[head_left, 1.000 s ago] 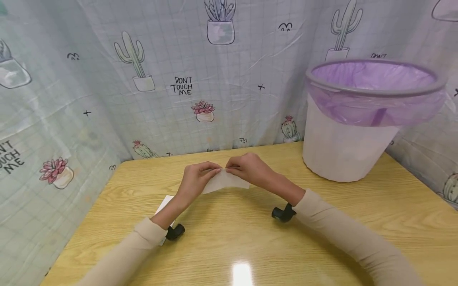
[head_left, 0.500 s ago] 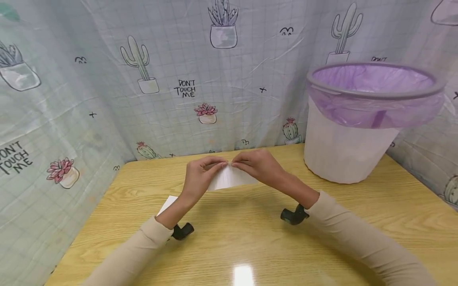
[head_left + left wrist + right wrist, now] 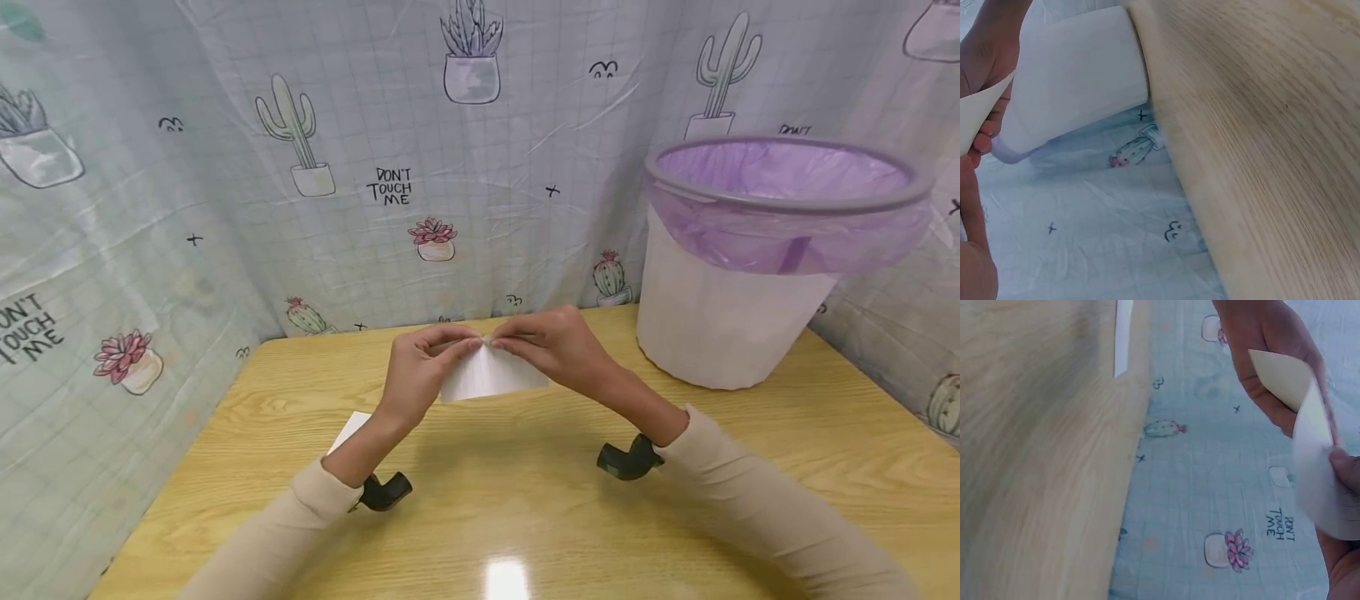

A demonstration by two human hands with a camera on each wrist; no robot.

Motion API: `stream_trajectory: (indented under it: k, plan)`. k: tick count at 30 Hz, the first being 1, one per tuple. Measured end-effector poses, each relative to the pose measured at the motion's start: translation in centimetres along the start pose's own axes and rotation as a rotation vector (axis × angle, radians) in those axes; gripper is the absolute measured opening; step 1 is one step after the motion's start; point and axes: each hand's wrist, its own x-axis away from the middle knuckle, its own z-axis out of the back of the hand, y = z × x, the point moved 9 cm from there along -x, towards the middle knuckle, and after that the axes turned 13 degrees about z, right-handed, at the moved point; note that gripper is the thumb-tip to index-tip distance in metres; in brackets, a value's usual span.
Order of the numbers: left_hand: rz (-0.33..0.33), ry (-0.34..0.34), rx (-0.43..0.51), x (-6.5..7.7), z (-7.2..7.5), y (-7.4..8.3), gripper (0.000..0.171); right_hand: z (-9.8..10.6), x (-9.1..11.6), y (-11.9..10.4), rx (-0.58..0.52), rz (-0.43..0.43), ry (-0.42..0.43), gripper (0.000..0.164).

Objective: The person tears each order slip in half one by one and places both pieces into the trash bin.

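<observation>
Between my two hands hangs a sheet of white paper (image 3: 491, 377), pinched at its top edge and raised above the table. My left hand (image 3: 420, 371) pinches it with thumb and fingers from the left. From the right, my right hand (image 3: 558, 342) pinches the same edge, its fingertips right beside the left ones. The right wrist view shows the paper (image 3: 1319, 456) curving, with a fold between its two flaps. Part of a second white paper piece (image 3: 350, 429) lies on the table, partly hidden under my left wrist.
A white bin (image 3: 712, 308) with a purple liner (image 3: 795, 242) stands at the table's back right. The wooden table (image 3: 480, 500) ends at a cactus-print curtain (image 3: 495, 167) behind and on both sides. Black wrist cameras hang below each wrist.
Both hands have shifted slightly right and up with the paper. The right hand has turned a little outward, and more of the paper's face shows now.
</observation>
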Motion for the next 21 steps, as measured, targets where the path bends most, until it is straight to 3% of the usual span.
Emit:
stream_trajectory:
  k: [6,11,17,21]
  plan:
    - [-0.045,0.001,0.039,1.1,0.2,1.4,0.011,0.5,0.9,-0.1,-0.173,-0.135,0.099,0.007]
    - [-0.070,-0.003,-0.012,1.3,0.6,2.5,0.011,1.2,0.8,-0.7,-0.190,-0.135,0.126,0.008]
    - [-0.021,-0.059,-0.084,1.4,0.5,2.1,0.016,1.2,1.0,-0.7,-0.139,-0.103,0.098,0.008]
    - [-0.040,-0.090,-0.108,1.7,0.2,2.3,0.013,1.2,1.3,-0.8,-0.145,-0.092,0.080,0.008]
